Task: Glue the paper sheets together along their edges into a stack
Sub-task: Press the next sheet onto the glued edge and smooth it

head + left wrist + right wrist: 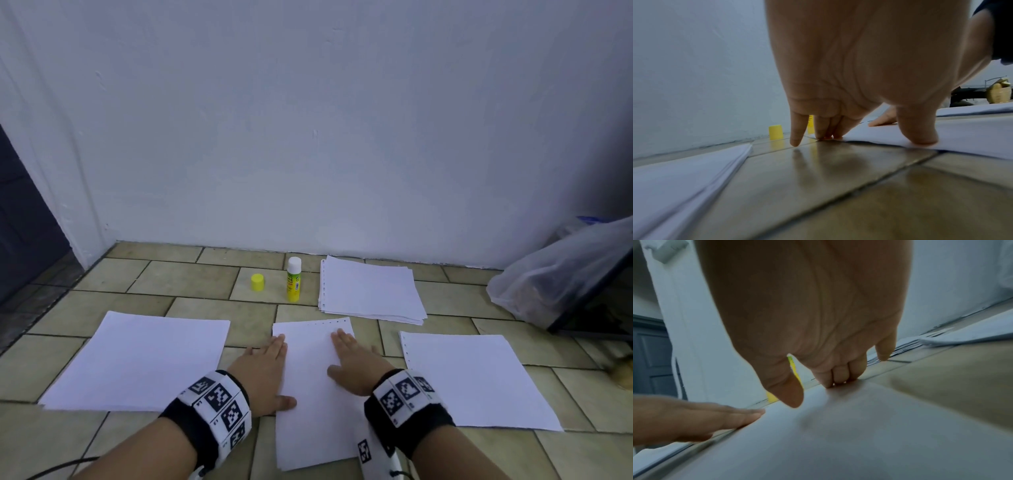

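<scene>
Both hands flat with fingers straight on the middle sheet (313, 394) on the tiled floor (171, 284), left hand (265, 371) at its left edge, right hand (358, 365) on its right half, sheets (137, 359) either side, paper stack (371, 291) beyond, uncapped glue stick (294, 279) upright beside yellow cap (257, 282).

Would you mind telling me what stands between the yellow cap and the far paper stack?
The uncapped glue stick stands upright there, seen in the head view.
</scene>
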Tool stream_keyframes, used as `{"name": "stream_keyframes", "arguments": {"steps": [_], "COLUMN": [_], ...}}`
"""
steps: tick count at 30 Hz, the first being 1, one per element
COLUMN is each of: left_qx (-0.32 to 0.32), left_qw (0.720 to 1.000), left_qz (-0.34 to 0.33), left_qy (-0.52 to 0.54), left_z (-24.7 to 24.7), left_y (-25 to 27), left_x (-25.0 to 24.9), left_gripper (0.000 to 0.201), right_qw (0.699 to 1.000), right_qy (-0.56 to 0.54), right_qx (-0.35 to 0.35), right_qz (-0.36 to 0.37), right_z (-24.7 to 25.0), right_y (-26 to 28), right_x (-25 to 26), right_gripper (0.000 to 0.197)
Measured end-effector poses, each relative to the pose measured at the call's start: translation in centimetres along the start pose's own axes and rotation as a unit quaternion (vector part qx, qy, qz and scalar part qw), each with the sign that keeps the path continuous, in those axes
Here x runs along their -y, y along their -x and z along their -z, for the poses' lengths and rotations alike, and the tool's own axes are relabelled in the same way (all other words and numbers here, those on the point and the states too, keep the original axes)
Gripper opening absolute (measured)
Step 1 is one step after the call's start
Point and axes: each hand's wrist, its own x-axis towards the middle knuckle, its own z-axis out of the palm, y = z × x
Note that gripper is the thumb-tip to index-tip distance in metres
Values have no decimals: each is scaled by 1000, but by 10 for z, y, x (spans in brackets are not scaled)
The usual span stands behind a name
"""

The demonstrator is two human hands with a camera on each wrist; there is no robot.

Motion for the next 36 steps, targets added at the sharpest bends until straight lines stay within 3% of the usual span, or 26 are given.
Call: {"name": "stream_keyframes", "arguments": {"steps": [6,9,12,14,18,21,25,30,36], "left_qx": [-29,-60,-72,-80,-51,18,64,83,88], "left_qw": [1000,998,997,997,996,999,998,996,994], "left_qz": [-4,0,13,-9,-65,-32,-23,-10,-11], "left_qy": [-7,-21,-24,-16,29,-2,2,40,64], "left_z": [2,13,25,26,17,16,12,5,3], "left_y": [2,6,9,7,2,3,4,1,0], "left_x": [2,2,6,13,22,23,27,29,30], "left_gripper": [101,81,52,39,78,102,104,108,110], "right_qw": [998,996,991,992,992,992,998,997,993], "right_qy": [-36,33,119,121,70,62,23,-59,-99], "right_qx": [-49,-80,-56,-36,-41,-36,-27,-32,-65], "right_qz": [-9,-15,-11,22,100,108,46,-23,-15], "right_z": [-1,2,5,2,-3,-2,2,-1,3], "right_y": [4,10,14,12,8,10,13,20,28], "right_x": [-5,2,15,26,34,30,4,-38,-36], "right_gripper": [107,97,89,81,68,70,78,126,133]}}
